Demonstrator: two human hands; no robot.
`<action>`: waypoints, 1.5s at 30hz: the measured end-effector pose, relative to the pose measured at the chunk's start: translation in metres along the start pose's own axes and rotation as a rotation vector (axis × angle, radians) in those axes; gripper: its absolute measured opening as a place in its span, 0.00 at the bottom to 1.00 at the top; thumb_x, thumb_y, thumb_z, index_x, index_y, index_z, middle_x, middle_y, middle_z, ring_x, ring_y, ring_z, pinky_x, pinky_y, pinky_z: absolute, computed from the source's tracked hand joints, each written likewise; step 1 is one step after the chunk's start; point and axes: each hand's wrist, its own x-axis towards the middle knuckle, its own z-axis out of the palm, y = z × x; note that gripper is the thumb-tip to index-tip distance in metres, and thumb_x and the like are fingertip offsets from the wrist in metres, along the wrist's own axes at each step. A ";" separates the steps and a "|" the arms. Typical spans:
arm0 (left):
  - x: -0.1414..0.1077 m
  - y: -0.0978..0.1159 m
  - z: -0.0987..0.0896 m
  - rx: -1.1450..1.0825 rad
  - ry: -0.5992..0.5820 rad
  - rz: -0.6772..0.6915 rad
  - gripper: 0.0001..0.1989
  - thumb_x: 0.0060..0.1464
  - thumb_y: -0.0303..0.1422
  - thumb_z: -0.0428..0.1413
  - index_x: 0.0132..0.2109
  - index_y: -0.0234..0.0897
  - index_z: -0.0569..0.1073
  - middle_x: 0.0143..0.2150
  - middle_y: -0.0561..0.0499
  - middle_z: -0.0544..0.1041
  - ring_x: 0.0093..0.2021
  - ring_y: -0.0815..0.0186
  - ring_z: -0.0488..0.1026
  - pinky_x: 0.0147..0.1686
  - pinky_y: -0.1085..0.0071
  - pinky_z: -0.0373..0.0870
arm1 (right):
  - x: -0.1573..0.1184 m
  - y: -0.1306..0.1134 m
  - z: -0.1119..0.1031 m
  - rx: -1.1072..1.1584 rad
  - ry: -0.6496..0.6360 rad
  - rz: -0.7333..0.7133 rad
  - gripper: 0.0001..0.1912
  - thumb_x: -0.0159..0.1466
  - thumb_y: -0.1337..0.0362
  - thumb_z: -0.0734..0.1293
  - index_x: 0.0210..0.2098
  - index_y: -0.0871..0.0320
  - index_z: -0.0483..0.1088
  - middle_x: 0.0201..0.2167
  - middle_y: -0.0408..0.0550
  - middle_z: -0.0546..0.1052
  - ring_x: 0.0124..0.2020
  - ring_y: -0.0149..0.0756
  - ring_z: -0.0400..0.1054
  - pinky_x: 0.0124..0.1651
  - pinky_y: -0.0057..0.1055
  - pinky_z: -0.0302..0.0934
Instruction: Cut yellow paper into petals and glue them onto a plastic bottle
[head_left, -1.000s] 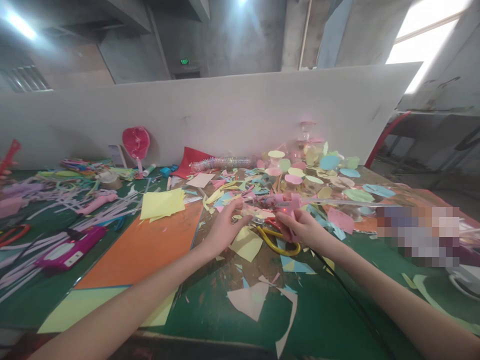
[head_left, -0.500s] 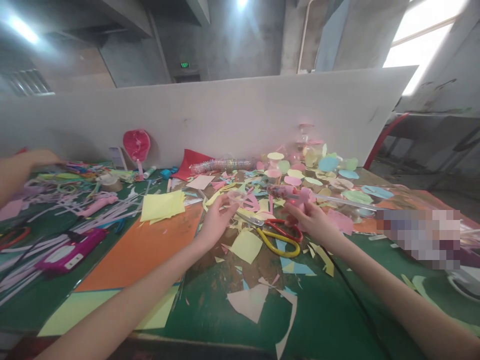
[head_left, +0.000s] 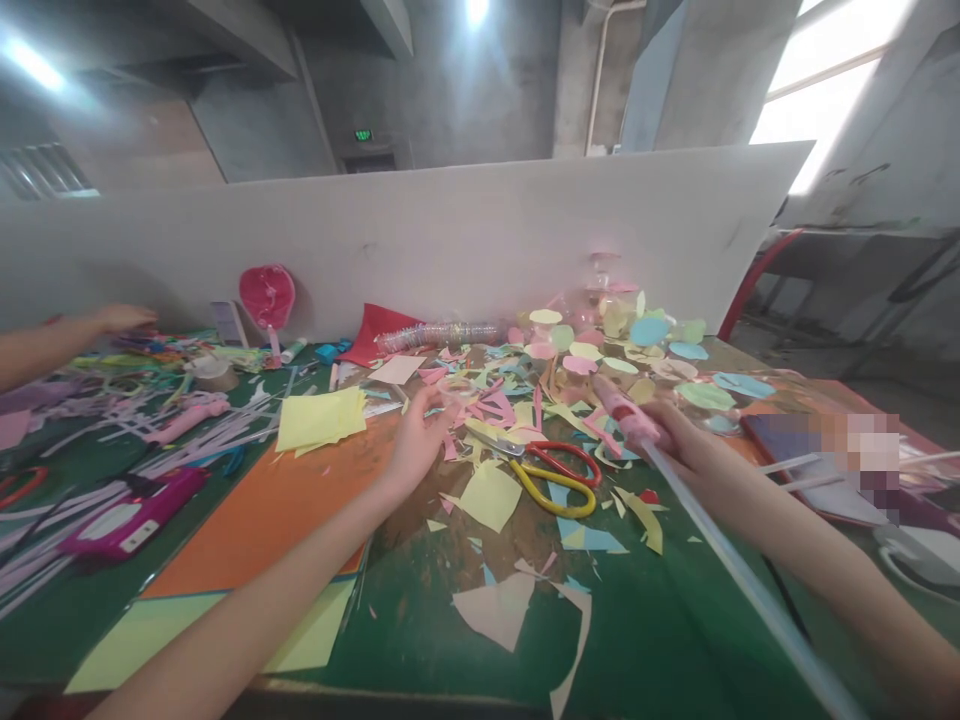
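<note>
Swung round, right hand's grip (head_left: 694,450) closes on pink glue gun (head_left: 626,420).

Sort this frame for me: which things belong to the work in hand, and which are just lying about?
In use: right hand gripping a pink glue gun with a long clear stick; left hand beside paper scraps.

Lying about: scissors, orange card, yellow paper, pink case, paper circles.

Daylight glares from a window (head_left: 821,105) at upper right, ceiling lamps (head_left: 30,60) glow dimmer, and wide-angle distortion bends the edges.
</note>
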 end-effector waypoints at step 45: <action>0.000 0.003 -0.007 0.096 -0.005 0.117 0.22 0.58 0.46 0.56 0.56 0.43 0.69 0.56 0.46 0.73 0.56 0.57 0.70 0.56 0.61 0.65 | 0.014 -0.101 0.081 0.220 -0.212 -0.057 0.10 0.66 0.65 0.57 0.34 0.55 0.69 0.21 0.40 0.66 0.23 0.33 0.60 0.27 0.27 0.51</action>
